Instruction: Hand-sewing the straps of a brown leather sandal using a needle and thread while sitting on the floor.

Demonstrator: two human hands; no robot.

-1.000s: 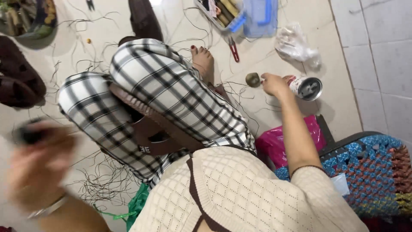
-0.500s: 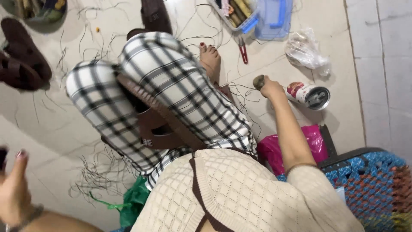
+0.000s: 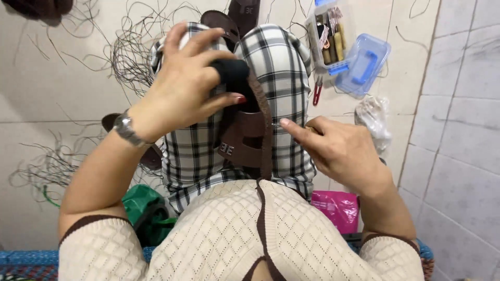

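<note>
Two hands work a brown sandal on the person's checked lap.

Over the brown sandal (image 3: 245, 140), the left hand (image 3: 182, 86) grips a black spool (image 3: 232, 73); right of the sandal, the right hand (image 3: 338, 151) pinches closed on something small at the strap. Further right on the floor, a clear box (image 3: 312, 31) holds tools, its blue lid (image 3: 364, 65) beside it.

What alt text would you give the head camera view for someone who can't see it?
A seated person's left hand grips a black object over a brown sandal on their checked lap, right hand pinching beside its strap; loose threads litter the tiled floor.
</note>
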